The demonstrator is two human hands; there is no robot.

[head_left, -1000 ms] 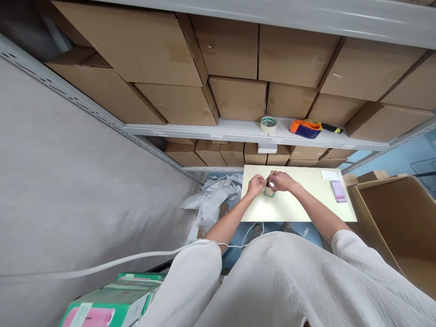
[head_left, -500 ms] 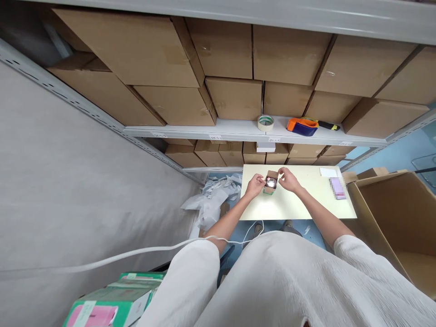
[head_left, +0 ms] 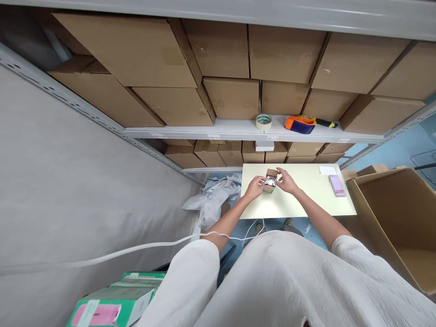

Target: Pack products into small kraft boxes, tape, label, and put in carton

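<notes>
A small cardboard box (head_left: pixel 269 189) with a green lower edge stands on the pale table, its brown flap raised at the back. Inside its open top sits a shiny, silvery item (head_left: pixel 271 181), too small to identify. My left hand (head_left: pixel 255 187) is at the box's left side, with bent fingertips closed on the upper edge. On the opposite side is my right hand (head_left: pixel 286 181). Its thumb reaches the right rim near the shiny item, and its fingers are spread apart from the thumb, up by the flap.
The pale table (head_left: pixel 296 204) also bears a white card (head_left: pixel 327 170) and a purple pack (head_left: pixel 337 185). A large open carton (head_left: pixel 378 218) stands right. The shelf (head_left: pixel 235 125) ahead holds boxes, a tape roll (head_left: pixel 263 121) and a tape dispenser (head_left: pixel 300 125). A white cable (head_left: pixel 150 245) crosses my left arm.
My right hand has come slightly left and its thumb has moved in to the box's rim. The left fingers have shifted a little over the box's edge.
</notes>
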